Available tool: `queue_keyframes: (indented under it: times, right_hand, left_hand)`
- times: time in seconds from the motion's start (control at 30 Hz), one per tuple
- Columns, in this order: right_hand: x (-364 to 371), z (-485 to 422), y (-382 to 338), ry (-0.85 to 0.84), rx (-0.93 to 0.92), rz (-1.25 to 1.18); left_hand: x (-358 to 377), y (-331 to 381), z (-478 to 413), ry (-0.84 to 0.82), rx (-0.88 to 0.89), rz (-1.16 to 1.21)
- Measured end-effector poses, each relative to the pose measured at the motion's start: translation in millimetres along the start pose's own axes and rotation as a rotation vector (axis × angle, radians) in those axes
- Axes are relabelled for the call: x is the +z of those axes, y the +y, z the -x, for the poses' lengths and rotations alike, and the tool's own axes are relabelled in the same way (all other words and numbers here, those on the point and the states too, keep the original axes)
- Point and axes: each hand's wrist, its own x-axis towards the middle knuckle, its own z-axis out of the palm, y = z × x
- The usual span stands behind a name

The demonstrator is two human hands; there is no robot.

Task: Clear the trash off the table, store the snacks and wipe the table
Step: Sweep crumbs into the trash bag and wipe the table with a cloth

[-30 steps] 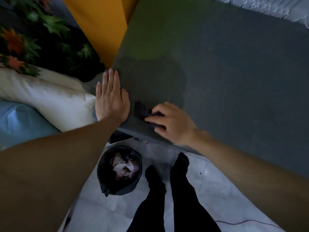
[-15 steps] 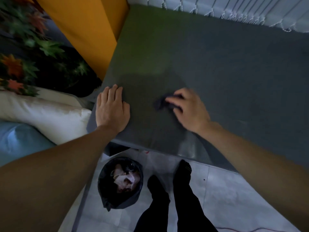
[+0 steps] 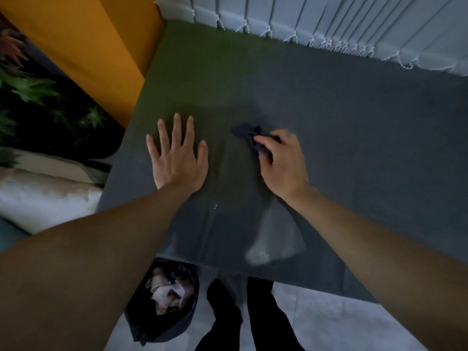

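A dark grey table (image 3: 354, 122) fills the middle of the view. My right hand (image 3: 281, 163) grips a small dark cloth (image 3: 249, 136) and holds it against the tabletop. The cloth's free end sticks out to the left of my fingers. My left hand (image 3: 177, 158) lies flat on the table to the left of the cloth, with its fingers spread. A wet, shiny streak (image 3: 273, 239) runs from the table's near edge up toward my right hand.
A bin with a black bag (image 3: 162, 300) holding crumpled paper trash stands on the tiled floor below the table's near edge, beside my legs (image 3: 248, 312). An orange panel (image 3: 88, 41), plants and a white cushion (image 3: 50, 198) lie left. Vertical blinds (image 3: 329, 21) hang behind the table.
My right hand has slid the cloth away from the near edge toward the table's middle, leaving a wet trail. My left hand has moved further onto the table and spread its fingers.
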Motion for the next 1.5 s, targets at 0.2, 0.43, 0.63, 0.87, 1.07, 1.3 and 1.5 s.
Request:
queue_keyframes:
  times: [0.2, 0.43, 0.63, 0.87, 1.07, 1.3, 1.5]
  right_hand:
    - [-2.1, -10.8, 2.0, -0.256, -0.456, -0.105]
    - [14.8, -79.8, 8.2, -0.029, -0.109, -0.034]
    - [8.6, -110.6, 23.5, -0.247, -0.501, -0.039]
    - [30.4, -173.5, 19.3, -0.013, -0.037, -0.024]
    - [27.4, -195.3, 26.3, -0.201, -0.464, -0.044]
    - [52.3, -228.5, -5.3, -0.118, -0.164, 0.004]
    - [55.8, -255.3, -8.1, -0.233, -0.412, 0.026]
  left_hand:
    - [-0.5, 0.7, -1.5, -0.010, -0.010, -0.018]
    - [-3.0, 2.3, -2.2, -0.034, -0.026, -0.043]
    - [-6.6, 2.6, -1.3, -0.046, -0.017, -0.027]
    - [-8.0, 2.1, -3.0, -0.063, -0.022, -0.029]
    - [-8.7, 1.7, -3.7, -0.067, -0.019, -0.034]
    - [-9.8, 2.0, -4.0, -0.081, -0.025, -0.054]
    - [-12.0, 2.0, -4.5, -0.104, -0.031, -0.039]
